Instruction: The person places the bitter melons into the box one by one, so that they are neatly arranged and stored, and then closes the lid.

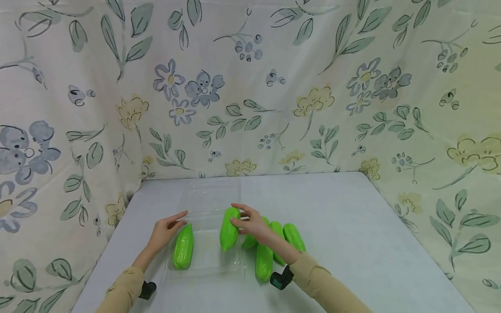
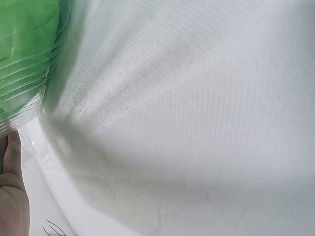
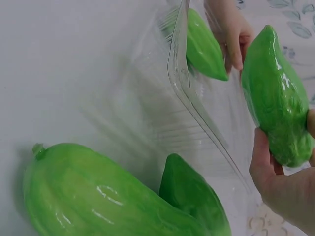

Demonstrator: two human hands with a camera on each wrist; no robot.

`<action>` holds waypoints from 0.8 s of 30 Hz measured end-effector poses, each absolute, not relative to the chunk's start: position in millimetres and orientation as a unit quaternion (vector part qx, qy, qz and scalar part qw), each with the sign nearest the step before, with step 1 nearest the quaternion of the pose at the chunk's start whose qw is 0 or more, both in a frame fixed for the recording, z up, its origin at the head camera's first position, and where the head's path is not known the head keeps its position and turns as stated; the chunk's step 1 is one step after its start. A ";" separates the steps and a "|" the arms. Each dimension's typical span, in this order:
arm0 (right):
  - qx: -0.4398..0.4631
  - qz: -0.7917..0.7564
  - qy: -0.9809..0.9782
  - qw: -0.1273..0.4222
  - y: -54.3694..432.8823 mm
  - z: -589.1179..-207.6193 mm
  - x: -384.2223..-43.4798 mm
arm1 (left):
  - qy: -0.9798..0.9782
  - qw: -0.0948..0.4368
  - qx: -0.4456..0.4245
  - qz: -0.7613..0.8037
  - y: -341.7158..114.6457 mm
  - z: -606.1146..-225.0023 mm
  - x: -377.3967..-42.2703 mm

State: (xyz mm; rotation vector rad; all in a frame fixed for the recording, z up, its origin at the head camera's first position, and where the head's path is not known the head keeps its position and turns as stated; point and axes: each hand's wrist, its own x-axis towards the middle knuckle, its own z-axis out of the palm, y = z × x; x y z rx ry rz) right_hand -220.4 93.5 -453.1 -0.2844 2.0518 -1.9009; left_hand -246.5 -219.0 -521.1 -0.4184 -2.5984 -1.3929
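Note:
My right hand [image 1: 252, 224] grips a glossy green gourd [image 1: 229, 228] between thumb and fingers, over the right side of a clear plastic box [image 1: 207, 269]. In the right wrist view this gourd [image 3: 275, 98] is held near its blunt end, its narrow tip pointing up. Another green gourd [image 1: 183, 248] lies inside the box along its left wall. My left hand [image 1: 164, 230] holds the box's left rim near the hinge with thumb and fingertips. The left wrist view shows its fingers [image 2: 14, 157] at the plastic edge, below the green seen through the wall.
Several more green gourds [image 1: 264, 263] lie grouped on the white table [image 1: 352, 234], just right of the box. The box's clear lid [image 1: 211, 195] is folded back, away from me. A floral curtain [image 1: 250, 108] hangs behind the table and along its sides.

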 end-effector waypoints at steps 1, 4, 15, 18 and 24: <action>-0.097 -0.667 0.720 0.165 92.2 -453.8 -220.8 | -0.870 0.082 -0.140 -0.466 -219.0 -520.9 -246.5; -0.096 -0.665 0.722 0.167 88.2 -456.7 -222.0 | -0.869 0.084 -0.142 -0.466 -219.0 -520.5 -246.7; -0.093 -0.652 0.733 0.172 72.9 -467.4 -223.4 | -0.873 0.081 -0.141 -0.460 -218.5 -520.5 -245.8; -0.096 -0.651 0.733 0.171 69.0 -469.2 -223.5 | -0.875 0.076 -0.132 -0.460 -218.3 -519.5 -245.1; -0.107 -0.654 0.731 0.163 60.0 -474.5 -222.0 | -0.877 0.071 -0.126 -0.458 -217.7 -519.5 -245.4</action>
